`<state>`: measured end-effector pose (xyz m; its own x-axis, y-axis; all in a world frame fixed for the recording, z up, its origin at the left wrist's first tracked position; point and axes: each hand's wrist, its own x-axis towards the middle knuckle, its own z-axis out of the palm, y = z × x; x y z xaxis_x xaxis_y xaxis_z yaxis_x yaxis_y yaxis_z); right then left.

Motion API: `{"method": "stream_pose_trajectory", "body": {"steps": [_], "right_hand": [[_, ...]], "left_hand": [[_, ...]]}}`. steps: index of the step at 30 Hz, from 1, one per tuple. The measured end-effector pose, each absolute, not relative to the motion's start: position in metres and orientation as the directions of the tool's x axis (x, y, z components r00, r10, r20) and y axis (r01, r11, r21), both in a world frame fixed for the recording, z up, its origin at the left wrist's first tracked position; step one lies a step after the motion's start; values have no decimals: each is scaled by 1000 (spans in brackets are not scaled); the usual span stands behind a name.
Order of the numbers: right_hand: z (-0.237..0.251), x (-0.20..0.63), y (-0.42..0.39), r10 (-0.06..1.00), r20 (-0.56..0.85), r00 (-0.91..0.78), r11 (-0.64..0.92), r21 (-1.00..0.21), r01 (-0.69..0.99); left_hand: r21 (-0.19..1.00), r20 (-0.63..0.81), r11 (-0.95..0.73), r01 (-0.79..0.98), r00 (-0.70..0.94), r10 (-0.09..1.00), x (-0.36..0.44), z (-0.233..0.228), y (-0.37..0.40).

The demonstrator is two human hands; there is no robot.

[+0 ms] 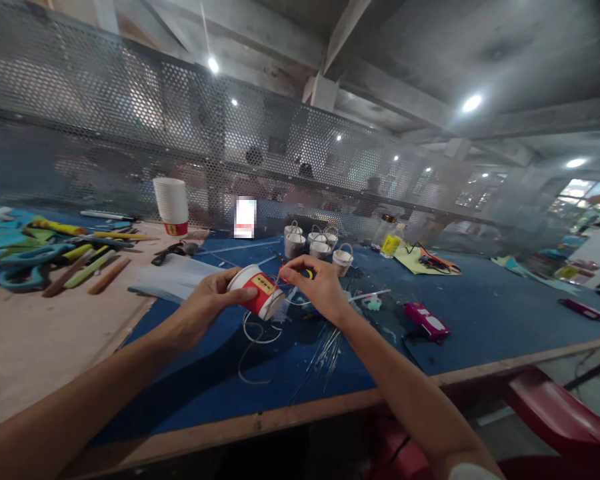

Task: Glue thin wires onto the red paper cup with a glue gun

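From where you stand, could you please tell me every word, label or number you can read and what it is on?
No text can be read.
Red paper cup in the left hand: yellow label, characters too blurred.
Yellow-labelled bottle: print too small.
Magenta box: white patch, illegible.
Stack of paper cups: no legible marking.

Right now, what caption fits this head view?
Left hand holds a red paper cup while right hand pinches wire.

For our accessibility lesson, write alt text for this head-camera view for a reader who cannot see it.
A left hand holds a red paper cup on its side while the right hand pinches something small at its rim, above a blue-covered workbench. Small handled cups stand behind.
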<state>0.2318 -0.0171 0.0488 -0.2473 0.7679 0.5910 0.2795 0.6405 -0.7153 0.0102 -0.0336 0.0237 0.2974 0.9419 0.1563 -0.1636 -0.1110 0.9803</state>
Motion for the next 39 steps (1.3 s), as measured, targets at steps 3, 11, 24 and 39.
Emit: {"method": "stream_pose_trajectory", "body": {"steps": [3, 11, 24, 39], "right_hand": [[47, 232, -16, 773, 589, -236, 634, -719, 283], [43, 235, -14, 802, 559, -212, 598, -745, 295], [37, 240, -13, 820, 534, -208, 573, -769, 284], [31, 243, -13, 817, 525, -238, 576, -771, 272]], "left_hand": [[977, 172, -123, -176, 296, 940, 10, 22, -32], [970, 190, -136, -201, 279, 941, 8, 23, -32], [960, 217, -153, -236, 274, 937, 5, 19, -30], [958, 230, -171, -231, 258, 938, 4, 21, -29]]}}
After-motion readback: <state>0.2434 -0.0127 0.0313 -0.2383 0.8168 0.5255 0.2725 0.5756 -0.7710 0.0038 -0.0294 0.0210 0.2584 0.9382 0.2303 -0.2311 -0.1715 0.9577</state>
